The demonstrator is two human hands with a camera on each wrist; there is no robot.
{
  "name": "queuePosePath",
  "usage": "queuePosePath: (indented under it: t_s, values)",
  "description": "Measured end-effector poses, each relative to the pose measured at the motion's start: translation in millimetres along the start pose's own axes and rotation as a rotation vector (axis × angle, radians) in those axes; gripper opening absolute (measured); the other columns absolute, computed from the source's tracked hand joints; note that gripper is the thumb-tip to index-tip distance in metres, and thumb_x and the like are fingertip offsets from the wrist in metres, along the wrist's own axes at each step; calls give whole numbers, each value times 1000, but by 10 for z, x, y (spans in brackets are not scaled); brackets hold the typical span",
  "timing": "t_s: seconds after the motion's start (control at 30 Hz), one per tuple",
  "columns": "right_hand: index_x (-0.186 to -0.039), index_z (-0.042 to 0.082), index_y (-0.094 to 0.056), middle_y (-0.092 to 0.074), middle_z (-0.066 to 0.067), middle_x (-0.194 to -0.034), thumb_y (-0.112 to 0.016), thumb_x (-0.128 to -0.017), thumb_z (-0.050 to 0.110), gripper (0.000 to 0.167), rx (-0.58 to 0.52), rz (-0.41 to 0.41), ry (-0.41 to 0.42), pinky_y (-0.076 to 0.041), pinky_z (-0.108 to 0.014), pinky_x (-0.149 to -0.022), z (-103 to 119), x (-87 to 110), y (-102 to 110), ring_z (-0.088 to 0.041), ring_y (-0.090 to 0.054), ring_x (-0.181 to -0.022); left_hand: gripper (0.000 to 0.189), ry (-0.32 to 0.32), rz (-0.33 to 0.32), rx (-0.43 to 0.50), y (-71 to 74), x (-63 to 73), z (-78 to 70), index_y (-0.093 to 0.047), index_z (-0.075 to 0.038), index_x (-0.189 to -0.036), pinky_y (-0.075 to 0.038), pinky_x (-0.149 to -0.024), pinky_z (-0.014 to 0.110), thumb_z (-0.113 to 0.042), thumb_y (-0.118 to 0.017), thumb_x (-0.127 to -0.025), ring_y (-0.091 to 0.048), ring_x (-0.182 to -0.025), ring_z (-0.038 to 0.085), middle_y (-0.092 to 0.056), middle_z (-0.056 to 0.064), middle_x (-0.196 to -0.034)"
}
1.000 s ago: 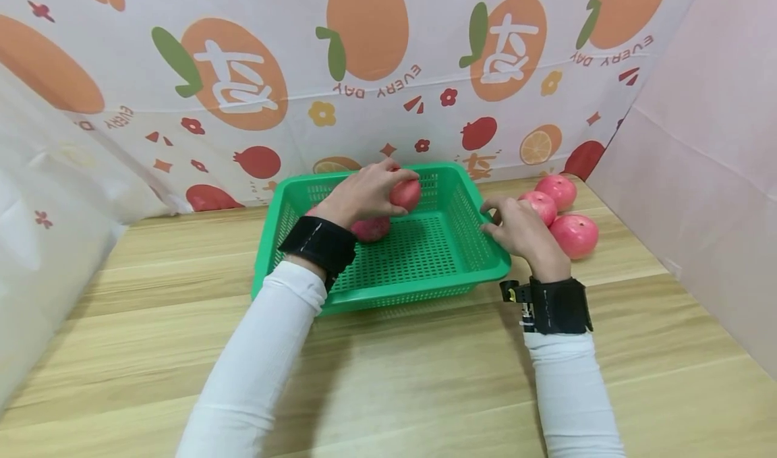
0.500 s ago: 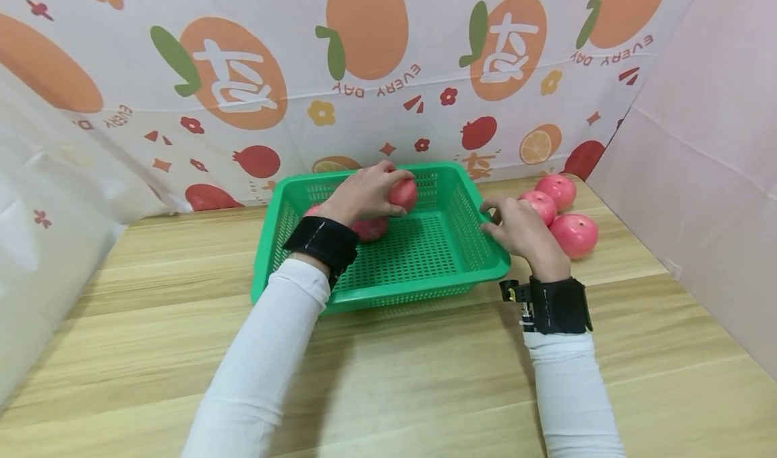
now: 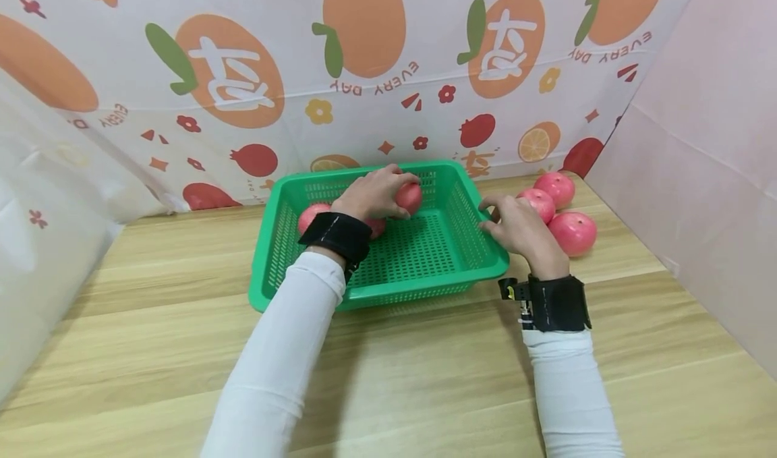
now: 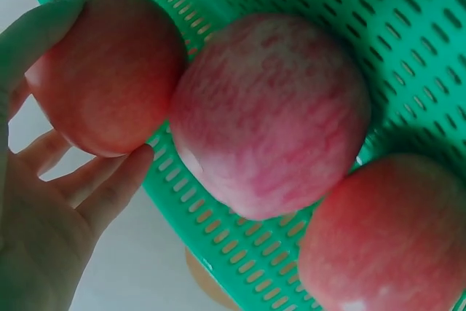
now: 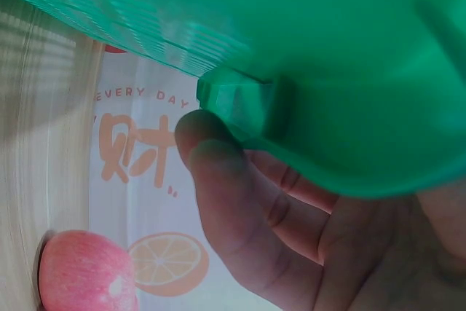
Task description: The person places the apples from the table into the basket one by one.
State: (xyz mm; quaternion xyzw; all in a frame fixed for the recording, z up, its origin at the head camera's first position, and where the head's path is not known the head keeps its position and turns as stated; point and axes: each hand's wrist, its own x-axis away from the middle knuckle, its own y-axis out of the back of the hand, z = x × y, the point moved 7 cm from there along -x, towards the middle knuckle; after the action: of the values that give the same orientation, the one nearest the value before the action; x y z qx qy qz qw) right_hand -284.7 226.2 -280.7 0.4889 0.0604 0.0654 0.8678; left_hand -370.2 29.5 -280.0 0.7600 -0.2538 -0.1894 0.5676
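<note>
My left hand (image 3: 373, 196) is over the green plastic basket (image 3: 425, 284), its fingers and thumb curled round a red apple (image 3: 409, 198). In the left wrist view that apple (image 4: 109, 71) lies close against a streaky pink apple (image 4: 273, 118), with another apple (image 4: 389, 238) beyond it. From the head, one of these apples (image 3: 312, 216) shows left of my wrist; the middle apple (image 3: 378, 227) is partly hidden under my hand. At the basket's right end, my right hand (image 3: 519, 229) pinches the rim; the thumb shows beneath the rim in the right wrist view.
Three pink apples stand on the wooden table (image 3: 437, 377) right of the basket: a front apple (image 3: 572, 233), a rear apple (image 3: 555, 189) and an apple (image 3: 537, 204) partly behind my right hand. A fruit-print cloth (image 3: 364, 121) hangs close behind the basket.
My left hand and its apple have shifted slightly to the right over the last half second. More of the leftmost apple now shows. My right hand stays on the rim.
</note>
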Motion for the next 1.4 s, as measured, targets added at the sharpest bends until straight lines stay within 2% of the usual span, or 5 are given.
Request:
queuePosePath:
  t_s: [0.3, 0.57, 1.03, 1.3, 1.4]
  values:
    - [-131, -7, -60, -64, -28, -110, -65, -99, 5, 35, -1, 8, -13, -57, -47, -82, 7, 0, -21, -39, -62, -94, 62, 6, 91, 50, -107, -33, -26, -55, -15, -147, -45, -99, 49, -12, -77, -89, -45, -125, 31, -45, 12, -148]
    - [-130, -7, -60, -65, -28, -110, -65, -98, 6, 35, 4, 2, -6, -56, -47, -82, 21, 0, -24, -39, -61, -95, 65, 27, 95, 71, -132, -43, -6, -55, -17, -147, -46, -98, 49, -13, -79, -87, -45, -125, 29, -46, 10, -146]
    - [-130, -7, -60, -65, -29, -109, -65, -99, 6, 34, 12, 0, -7, -56, -48, -83, 2, 1, -13, -40, -61, -96, 69, 153, 244, -6, -244, 6, 42, -40, -27, -158, -40, -104, 52, -14, -68, -96, -40, -128, 30, -47, 10, -149]
    - [-130, -7, -60, -64, -29, -109, -65, -99, 6, 34, 4, 4, -14, -57, -48, -83, -14, 9, -24, -40, -62, -95, 50, -45, 146, -63, -195, -88, -111, -63, -10, -139, -42, -105, 40, 2, -69, -91, -51, -125, 26, -62, 9, -134]
    - [-131, -7, -60, -64, -29, -110, -65, -99, 6, 35, -1, 4, -14, -57, -48, -82, -15, 18, -21, -40, -62, -95, 47, -59, 133, -80, -184, -98, -133, -65, -9, -136, -45, -103, 39, 2, -72, -91, -54, -123, 26, -64, 9, -130]
